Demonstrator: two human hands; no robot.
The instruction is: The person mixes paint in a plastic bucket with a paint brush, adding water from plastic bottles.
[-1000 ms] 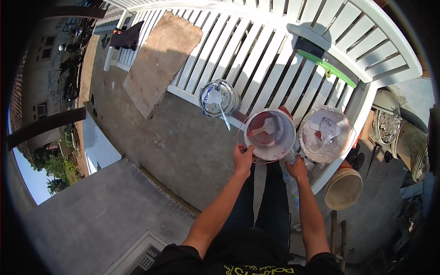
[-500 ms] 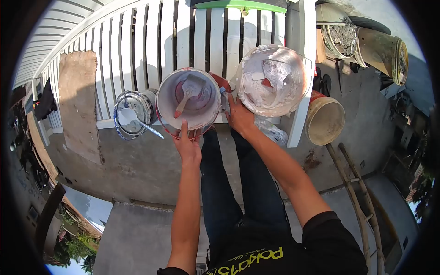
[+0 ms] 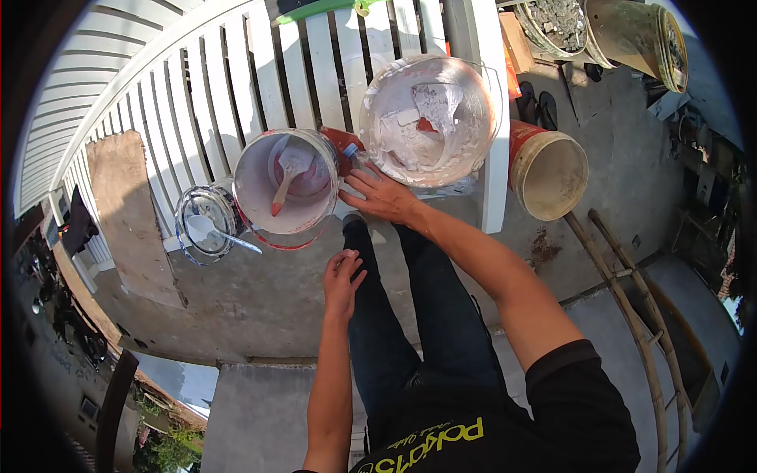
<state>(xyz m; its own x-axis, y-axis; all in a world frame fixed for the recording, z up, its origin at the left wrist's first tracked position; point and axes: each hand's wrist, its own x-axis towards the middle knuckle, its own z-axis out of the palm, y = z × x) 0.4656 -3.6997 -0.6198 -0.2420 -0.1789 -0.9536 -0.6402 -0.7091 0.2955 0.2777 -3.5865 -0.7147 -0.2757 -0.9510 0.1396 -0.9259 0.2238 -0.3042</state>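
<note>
A pale bucket (image 3: 251, 177) with a red rim and a brush (image 3: 290, 175) inside stands on the white slatted bench (image 3: 217, 94). My left hand (image 3: 342, 285) is below that bucket, over my leg, holding nothing, its fingers slightly curled and apart. Between this bucket and a larger bucket (image 3: 386, 118) smeared with white material, my right hand (image 3: 382, 195) has its fingers spread near a small clear bottle (image 3: 352, 151). A red object (image 3: 335, 137) lies beside the bottle. Inside the larger bucket are a whitish flat piece and white residue.
At the left sit a paint can (image 3: 213, 206) with a white spoon (image 3: 229, 234) across it and a brown board (image 3: 130, 205). To the right are a red bucket (image 3: 552, 177), a wooden ladder (image 3: 631, 303), sandals (image 3: 546, 109) and buckets of rubble (image 3: 556, 27).
My left hand has let go of the brush bucket's rim and moved down and right. My right hand has shifted left, towards the bottle. The camera view has turned and shifted.
</note>
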